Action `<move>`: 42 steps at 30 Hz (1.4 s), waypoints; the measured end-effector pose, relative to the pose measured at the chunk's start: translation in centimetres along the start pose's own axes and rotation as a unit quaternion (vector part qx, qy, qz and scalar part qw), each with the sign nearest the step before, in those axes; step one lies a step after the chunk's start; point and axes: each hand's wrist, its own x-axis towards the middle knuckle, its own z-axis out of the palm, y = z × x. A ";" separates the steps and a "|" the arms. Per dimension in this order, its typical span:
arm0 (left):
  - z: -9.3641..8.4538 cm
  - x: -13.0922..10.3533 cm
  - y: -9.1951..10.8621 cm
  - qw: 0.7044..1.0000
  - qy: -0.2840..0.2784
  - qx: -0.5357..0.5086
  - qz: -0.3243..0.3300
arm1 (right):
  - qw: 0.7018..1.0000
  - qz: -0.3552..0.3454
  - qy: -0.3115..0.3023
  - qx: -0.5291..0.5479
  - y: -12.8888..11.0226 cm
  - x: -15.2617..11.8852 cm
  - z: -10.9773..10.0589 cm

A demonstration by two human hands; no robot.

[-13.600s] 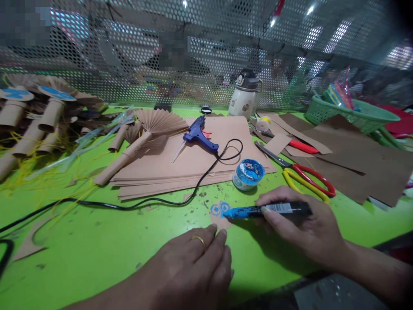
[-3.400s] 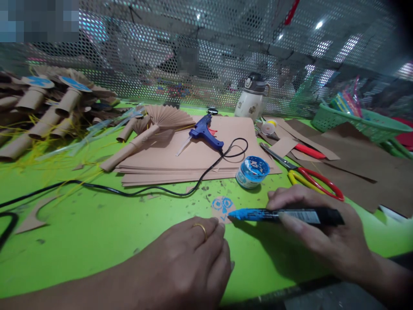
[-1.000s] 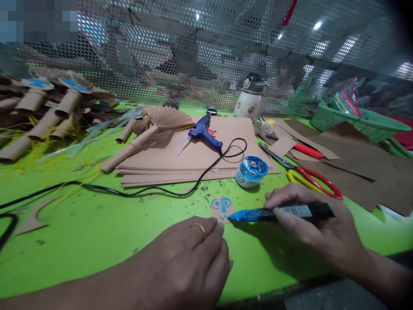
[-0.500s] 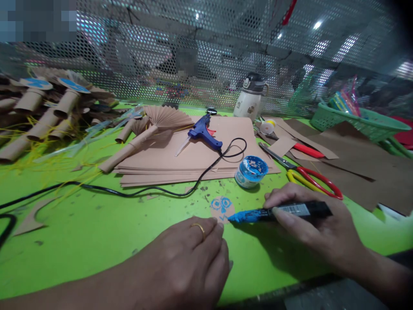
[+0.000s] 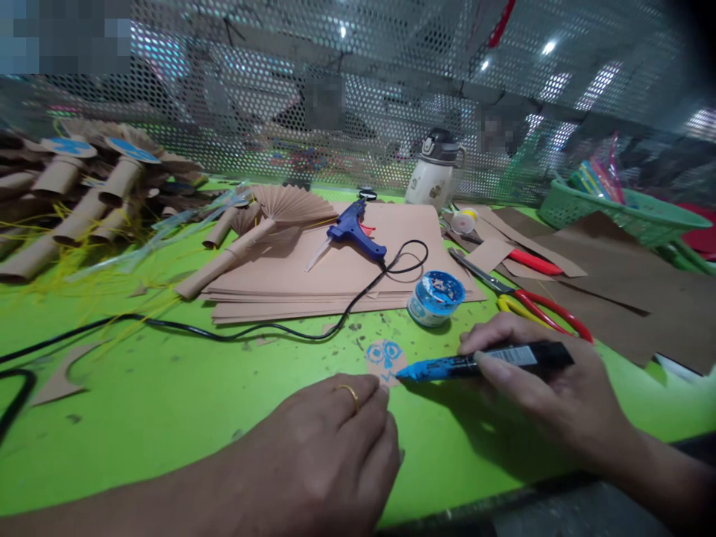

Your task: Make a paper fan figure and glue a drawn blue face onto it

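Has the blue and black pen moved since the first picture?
Yes. Measured against the brown paper circle, the pen tip has gone from just below the drawn eyes down to beside the zigzag.

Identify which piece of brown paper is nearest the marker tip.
The small disc with the blue drawn face, at the tip of the marker; the stacked sheets and curved offcut lie farther off.
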 end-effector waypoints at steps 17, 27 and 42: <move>-0.3 -0.4 0.1 0.999 -0.026 0.018 0.007 | 1.000 0.012 0.020 0.007 0.0 0.0 0.1; -0.1 -0.4 0.1 1.000 -0.022 0.009 0.005 | 1.000 -0.014 -0.009 0.013 0.1 0.1 0.1; -0.2 -0.4 -0.2 0.999 -0.029 0.024 0.018 | 0.994 0.039 0.032 0.100 0.2 0.1 -0.3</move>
